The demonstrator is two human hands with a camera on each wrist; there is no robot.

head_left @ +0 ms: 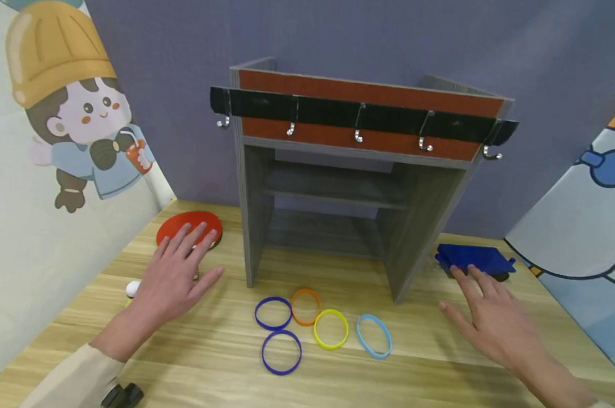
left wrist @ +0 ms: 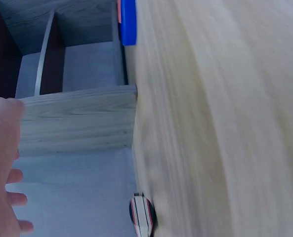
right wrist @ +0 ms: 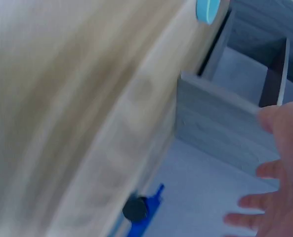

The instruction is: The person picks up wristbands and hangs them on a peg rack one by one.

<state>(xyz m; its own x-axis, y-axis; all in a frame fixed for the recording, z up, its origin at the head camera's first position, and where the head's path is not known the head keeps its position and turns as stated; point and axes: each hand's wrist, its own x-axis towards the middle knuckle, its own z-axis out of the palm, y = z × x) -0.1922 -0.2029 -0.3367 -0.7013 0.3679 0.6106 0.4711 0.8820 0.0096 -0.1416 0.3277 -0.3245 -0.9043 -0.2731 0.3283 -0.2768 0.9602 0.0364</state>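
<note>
My left hand (head_left: 177, 277), fingers spread and holding nothing, hovers in front of a red table tennis paddle (head_left: 187, 222) and partly covers it. At the right, my other hand (head_left: 496, 317) is also spread and bare, its fingertips overlapping the near edge of a flat blue object (head_left: 475, 259) in the head view. Dark round parts show beneath that object; its kind is unclear. Between the hands lie thin rubber wristbands: two dark blue ones (head_left: 273, 298) (head_left: 282, 373), an orange one (head_left: 306, 290), a yellow one (head_left: 331, 347) and a light blue one (head_left: 374, 356).
Behind the bands stands a grey wooden shelf unit (head_left: 425, 226). A black rail (head_left: 328, 110) with several silver hooks (head_left: 358, 136) crosses its reddish-brown top front. A small white round thing (head_left: 132, 288) sits beside my left wrist. Printed panels flank the wooden table (head_left: 210, 362).
</note>
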